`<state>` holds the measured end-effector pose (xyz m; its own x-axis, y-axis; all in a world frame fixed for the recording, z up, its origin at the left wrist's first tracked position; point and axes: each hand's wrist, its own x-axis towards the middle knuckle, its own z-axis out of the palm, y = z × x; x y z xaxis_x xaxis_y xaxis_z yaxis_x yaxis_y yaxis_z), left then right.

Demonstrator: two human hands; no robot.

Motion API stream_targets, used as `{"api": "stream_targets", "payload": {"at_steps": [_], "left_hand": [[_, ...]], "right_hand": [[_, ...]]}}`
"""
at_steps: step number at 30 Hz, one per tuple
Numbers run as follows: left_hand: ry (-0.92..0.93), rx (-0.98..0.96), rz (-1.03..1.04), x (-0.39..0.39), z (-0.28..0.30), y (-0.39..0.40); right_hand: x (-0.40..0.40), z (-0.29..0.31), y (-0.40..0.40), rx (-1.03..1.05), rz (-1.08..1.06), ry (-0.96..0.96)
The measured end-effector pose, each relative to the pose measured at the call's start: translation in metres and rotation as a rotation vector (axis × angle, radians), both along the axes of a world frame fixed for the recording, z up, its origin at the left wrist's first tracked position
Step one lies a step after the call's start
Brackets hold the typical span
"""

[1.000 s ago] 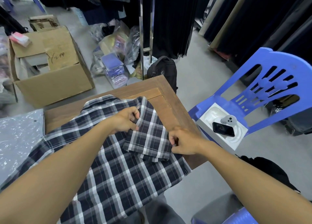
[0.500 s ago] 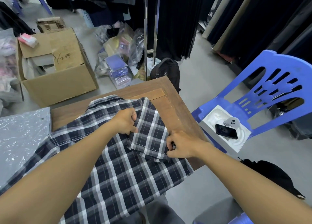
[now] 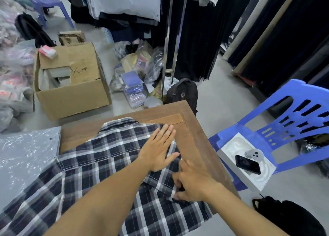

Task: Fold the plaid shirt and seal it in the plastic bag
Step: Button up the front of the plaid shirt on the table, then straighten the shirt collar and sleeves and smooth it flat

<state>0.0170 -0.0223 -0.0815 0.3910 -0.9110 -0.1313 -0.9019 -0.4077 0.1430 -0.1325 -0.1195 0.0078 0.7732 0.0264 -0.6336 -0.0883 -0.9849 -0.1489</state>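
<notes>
A dark blue and white plaid shirt (image 3: 110, 157) lies spread on the wooden table (image 3: 194, 136), collar at the far side, its right sleeve folded inward over the body. My left hand (image 3: 160, 148) lies flat on that folded sleeve, fingers spread. My right hand (image 3: 190, 184) pinches the sleeve's cuff edge near the table's right side. A clear plastic bag (image 3: 26, 157) lies flat on the table to the left of the shirt.
A blue plastic chair (image 3: 288, 129) stands at the right with a white tray (image 3: 229, 152) holding a phone (image 3: 247, 164). On the floor beyond the table are a cardboard box (image 3: 71, 96), a black backpack (image 3: 183, 91) and bagged goods. Hanging clothes fill the back.
My left hand has let go of the sleeve fabric and now presses flat on it. My right hand has stayed at the cuff. The view has tilted upward a little.
</notes>
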Motion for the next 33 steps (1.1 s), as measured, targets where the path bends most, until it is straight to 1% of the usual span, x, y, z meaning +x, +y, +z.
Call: {"api": "stream_targets", "payload": {"at_steps": [2,4,5,6,8,10,11,12,14,16,18,21,24,30,33], "left_hand": [[0.034,0.007,-0.006,0.002,0.003,-0.001],[0.117,-0.008,-0.011,0.007,0.012,-0.001],[0.156,-0.049,0.0,0.014,0.019,0.002],[0.16,-0.116,0.032,0.023,0.026,0.009],[0.085,-0.219,0.176,0.042,0.041,0.036],[0.047,-0.242,0.366,0.062,0.054,0.074],[0.033,-0.23,0.466,0.07,0.061,0.095],[0.017,-0.187,0.571,0.078,0.064,0.118],[0.008,-0.045,0.753,0.09,0.065,0.163],[0.046,0.053,0.867,0.094,0.063,0.199],[0.097,0.056,0.912,0.094,0.06,0.218],[0.091,0.019,0.926,0.092,0.06,0.218],[0.092,-0.06,0.955,0.097,0.067,0.2],[0.187,-0.254,1.013,0.128,0.073,0.157],[0.231,-0.257,1.02,0.135,0.066,0.145]], "right_hand": [[0.011,0.008,-0.003,0.075,-0.059,0.102],[0.032,0.015,-0.014,0.219,-0.187,0.171],[0.046,0.015,-0.022,0.274,-0.256,0.137],[0.06,0.014,-0.028,0.303,-0.316,0.054],[0.091,0.008,-0.035,0.325,-0.413,-0.17],[0.12,0.001,-0.035,0.253,-0.439,-0.368],[0.133,-0.002,-0.034,0.181,-0.423,-0.425],[0.143,-0.004,-0.031,0.099,-0.386,-0.413],[0.158,-0.007,-0.026,-0.039,-0.298,-0.327],[0.165,-0.012,-0.022,-0.107,-0.256,-0.266],[0.17,-0.019,-0.023,-0.078,-0.283,-0.253],[0.177,-0.019,-0.026,0.008,-0.317,-0.242],[0.184,-0.013,-0.039,-0.033,-0.323,-0.249],[0.201,-0.006,-0.085,-0.087,-0.461,-0.436],[0.201,-0.014,-0.091,-0.076,-0.465,-0.397]]}}
